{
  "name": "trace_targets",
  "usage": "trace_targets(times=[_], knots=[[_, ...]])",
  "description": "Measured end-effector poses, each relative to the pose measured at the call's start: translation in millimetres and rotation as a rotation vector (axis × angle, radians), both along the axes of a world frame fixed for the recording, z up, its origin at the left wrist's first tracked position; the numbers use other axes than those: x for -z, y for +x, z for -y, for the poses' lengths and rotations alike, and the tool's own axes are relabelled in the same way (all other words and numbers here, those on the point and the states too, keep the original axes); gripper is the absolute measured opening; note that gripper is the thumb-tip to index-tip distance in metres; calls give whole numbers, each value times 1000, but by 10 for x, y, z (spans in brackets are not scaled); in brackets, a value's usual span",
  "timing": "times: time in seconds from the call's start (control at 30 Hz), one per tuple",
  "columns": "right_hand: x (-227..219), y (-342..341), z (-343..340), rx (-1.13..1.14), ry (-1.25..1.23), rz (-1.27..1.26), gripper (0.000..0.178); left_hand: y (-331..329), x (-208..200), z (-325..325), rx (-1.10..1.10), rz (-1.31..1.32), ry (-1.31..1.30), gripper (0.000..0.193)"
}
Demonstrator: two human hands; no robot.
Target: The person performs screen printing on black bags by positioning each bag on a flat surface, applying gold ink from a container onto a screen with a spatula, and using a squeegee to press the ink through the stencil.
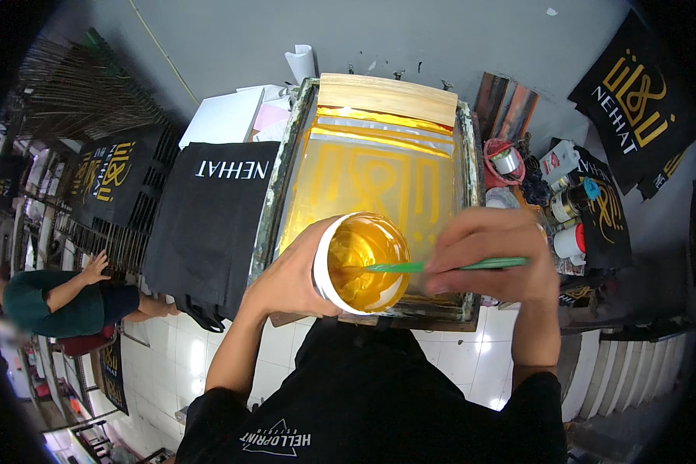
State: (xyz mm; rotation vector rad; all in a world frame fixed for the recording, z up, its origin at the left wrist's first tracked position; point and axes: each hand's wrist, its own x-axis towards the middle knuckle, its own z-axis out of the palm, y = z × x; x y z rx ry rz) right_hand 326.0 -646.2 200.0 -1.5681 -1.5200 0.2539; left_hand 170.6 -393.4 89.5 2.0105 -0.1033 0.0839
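My left hand (292, 272) is wrapped round a white tub (322, 263), tilted so its mouth shows. Inside it is glossy golden-yellow ink (363, 246), which also coats the inner wall. A green stick (487, 264) is pinched in my right hand (491, 251), its far end dipped in the ink. That hand is slightly blurred. Beneath both hands lies a framed printing screen (305, 174) with a pale yellow calligraphic design on its mesh. Across its far end rests a squeegee with a wooden handle (387, 94), and yellow ink streaks lie along its blade.
Left of the screen lie black fabric bags (209, 209) with white lettering. White sheets (223, 118) sit behind them. Cans, bottles and a white tub with a red lid (570, 241) crowd the right side. A seated person (62, 301) is at far left, near a drying rack (93, 85).
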Motion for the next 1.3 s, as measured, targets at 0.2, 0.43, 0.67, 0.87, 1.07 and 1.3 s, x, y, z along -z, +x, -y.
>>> trace_targets(times=[0.2,0.43,0.67,0.87,1.07,1.3], knots=[[-70,-141,-165,189,-184,44,17,18,130,-361,54,-13,6,117],[-98,-388,-629,207,-662,802,24,81,143,-557,75,9,43,118],[-125,-64,-733,29,-300,1371,26,216,-61,-725,144,-20,-4,113],[56,7,-712,173,-507,1136,26,169,-82,-702,-83,157,74,106],[94,37,-622,223,-353,1219,33,240,-13,-633,-88,271,223,105],[206,-2,-565,354,-527,1066,32,289,183,-630,-279,394,329,104]])
